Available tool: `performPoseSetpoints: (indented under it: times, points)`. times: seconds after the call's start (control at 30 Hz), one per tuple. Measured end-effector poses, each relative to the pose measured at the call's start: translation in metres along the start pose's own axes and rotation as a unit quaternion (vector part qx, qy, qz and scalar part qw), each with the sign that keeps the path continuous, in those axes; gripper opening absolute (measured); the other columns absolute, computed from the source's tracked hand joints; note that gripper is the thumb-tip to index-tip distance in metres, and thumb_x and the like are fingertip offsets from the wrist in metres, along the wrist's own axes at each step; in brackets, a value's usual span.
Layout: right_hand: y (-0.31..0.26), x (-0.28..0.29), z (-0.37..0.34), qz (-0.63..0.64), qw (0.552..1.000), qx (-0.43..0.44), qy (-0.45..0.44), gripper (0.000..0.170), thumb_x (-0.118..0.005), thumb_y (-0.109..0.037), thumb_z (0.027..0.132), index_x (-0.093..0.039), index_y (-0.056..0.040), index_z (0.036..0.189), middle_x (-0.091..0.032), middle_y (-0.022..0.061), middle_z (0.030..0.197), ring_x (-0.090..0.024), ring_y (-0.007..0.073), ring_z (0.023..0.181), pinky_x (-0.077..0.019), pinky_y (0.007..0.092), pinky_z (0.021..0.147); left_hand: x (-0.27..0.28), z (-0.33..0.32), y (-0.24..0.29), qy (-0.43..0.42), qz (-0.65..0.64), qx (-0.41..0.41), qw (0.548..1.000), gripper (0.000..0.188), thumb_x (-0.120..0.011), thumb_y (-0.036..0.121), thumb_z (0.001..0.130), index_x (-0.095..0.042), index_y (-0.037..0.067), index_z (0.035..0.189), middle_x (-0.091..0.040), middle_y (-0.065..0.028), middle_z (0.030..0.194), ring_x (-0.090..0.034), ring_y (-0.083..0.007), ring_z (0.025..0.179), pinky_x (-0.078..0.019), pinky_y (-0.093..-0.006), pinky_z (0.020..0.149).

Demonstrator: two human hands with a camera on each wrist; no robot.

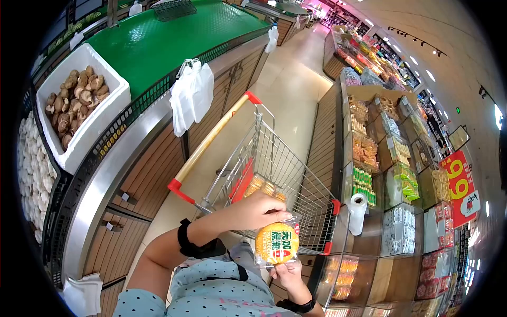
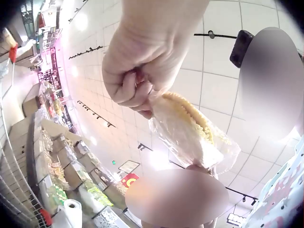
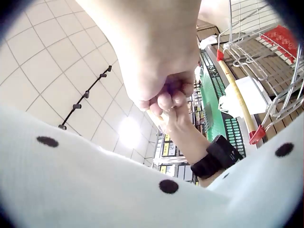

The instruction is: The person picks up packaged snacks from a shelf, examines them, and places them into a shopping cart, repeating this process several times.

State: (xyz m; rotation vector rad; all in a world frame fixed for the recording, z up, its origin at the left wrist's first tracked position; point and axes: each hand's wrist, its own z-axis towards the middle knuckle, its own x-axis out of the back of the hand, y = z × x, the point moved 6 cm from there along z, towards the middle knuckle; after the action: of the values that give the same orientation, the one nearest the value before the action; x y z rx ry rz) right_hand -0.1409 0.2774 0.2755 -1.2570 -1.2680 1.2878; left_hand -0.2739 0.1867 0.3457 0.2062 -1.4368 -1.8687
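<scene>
Between my two hands is a clear packet of round, golden biscuits (image 1: 277, 244), its printed front facing up in the head view. The left hand (image 1: 259, 211) grips its upper edge; the left wrist view shows that hand's fingers (image 2: 130, 92) curled at the packet's end, with the biscuits' ridged edges visible side-on. At the lower edge, my right hand (image 1: 288, 273) pinches the wrapper between thumb and fingers. In the right wrist view the curled fingers (image 3: 166, 99) mostly hide the packet. Just beyond the hands, a wire shopping cart (image 1: 296, 185) holds more golden packaged food (image 1: 256, 186).
A foam box of mushrooms (image 1: 79, 103) sits on the left counter beside a green display surface (image 1: 153, 47). White plastic bags (image 1: 193, 95) hang from that counter. Shelves of packaged snacks (image 1: 364, 150) and a bag roll (image 1: 357, 211) line the right. A tiled aisle (image 1: 288, 84) runs ahead.
</scene>
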Motion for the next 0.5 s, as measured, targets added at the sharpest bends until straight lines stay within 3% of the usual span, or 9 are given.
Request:
performPoseSetpoints:
  times: [0.2,0.3,0.4,0.5]
  points:
    - [-0.003,-0.002,-0.001,0.015,1.0,0.018,0.003,0.029,-0.045,-0.02,0.08,-0.052,-0.0004,0.059,-0.049,0.0014,0.052,-0.044,0.0064,0.043,-0.0343,0.0187,0.039,-0.004,0.0,-0.004,-0.024,-0.044,0.036,0.998,0.023,-0.049,0.021,0.078,-0.053,0.001,0.068,-0.044,-0.0053,0.05,-0.038,-0.008,0.045,-0.0308,-0.0231,0.042]
    - [0.0,0.0,-0.003,0.01,1.0,0.017,0.011,0.03,-0.045,-0.021,0.08,-0.052,-0.0012,0.059,-0.049,0.001,0.051,-0.044,0.0062,0.042,-0.0345,0.0186,0.039,-0.006,0.0,-0.003,-0.008,-0.077,0.035,0.996,0.031,-0.048,0.024,0.078,-0.046,0.0,0.059,-0.04,-0.0086,0.048,-0.036,-0.0139,0.043,-0.0312,-0.0268,0.043]
    - [0.004,0.005,-0.005,-0.018,0.999,0.021,0.017,0.03,-0.045,-0.021,0.08,-0.053,-0.0016,0.059,-0.049,0.0006,0.05,-0.044,0.0061,0.041,-0.0346,0.0183,0.039,-0.008,0.001,-0.007,-0.004,-0.065,0.033,0.997,0.03,-0.048,0.023,0.078,-0.046,0.0,0.059,-0.04,-0.0086,0.047,-0.036,-0.0139,0.042,-0.0313,-0.0269,0.043]
    - [0.005,0.007,-0.007,-0.024,0.999,0.01,0.033,0.032,-0.043,-0.021,0.08,-0.052,-0.0018,0.057,-0.048,0.0003,0.048,-0.044,0.0061,0.04,-0.0346,0.0184,0.038,-0.016,0.0,-0.02,-0.01,-0.034,0.039,0.999,0.022,-0.049,0.021,0.078,-0.053,0.001,0.071,-0.044,-0.0071,0.05,-0.04,-0.0101,0.045,-0.0318,-0.0248,0.043]
